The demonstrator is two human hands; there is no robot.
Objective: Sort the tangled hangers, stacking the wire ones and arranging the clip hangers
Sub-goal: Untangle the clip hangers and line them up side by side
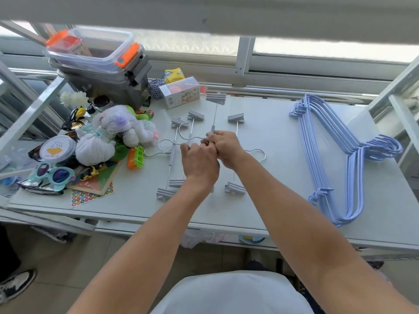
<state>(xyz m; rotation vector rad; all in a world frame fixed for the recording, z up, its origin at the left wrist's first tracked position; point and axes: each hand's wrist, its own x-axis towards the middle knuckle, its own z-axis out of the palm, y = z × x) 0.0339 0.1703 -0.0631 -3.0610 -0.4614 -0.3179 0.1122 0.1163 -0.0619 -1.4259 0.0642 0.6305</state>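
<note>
Several grey clip hangers lie side by side in the middle of the white table [267,200]. One clip hanger [215,109] is lifted, its far grey clip raised toward the window. My right hand [224,145] grips its middle bar, and my left hand [198,163] holds the same hanger just beside it. Another clip hanger [173,152] rests to the left, with its metal hook pointing left. A further clip hanger [235,120] lies right of my hands. A stack of blue wire hangers [328,159] sits on the right side of the table, hooks pointing right.
Toys, yarn balls [95,150], sunglasses [54,174] and a round tin crowd the table's left side. Clear plastic bins [95,53] with orange latches stand at the back left beside a small box [181,92]. A window frame runs behind. A shoe [15,285] shows on the floor at the lower left.
</note>
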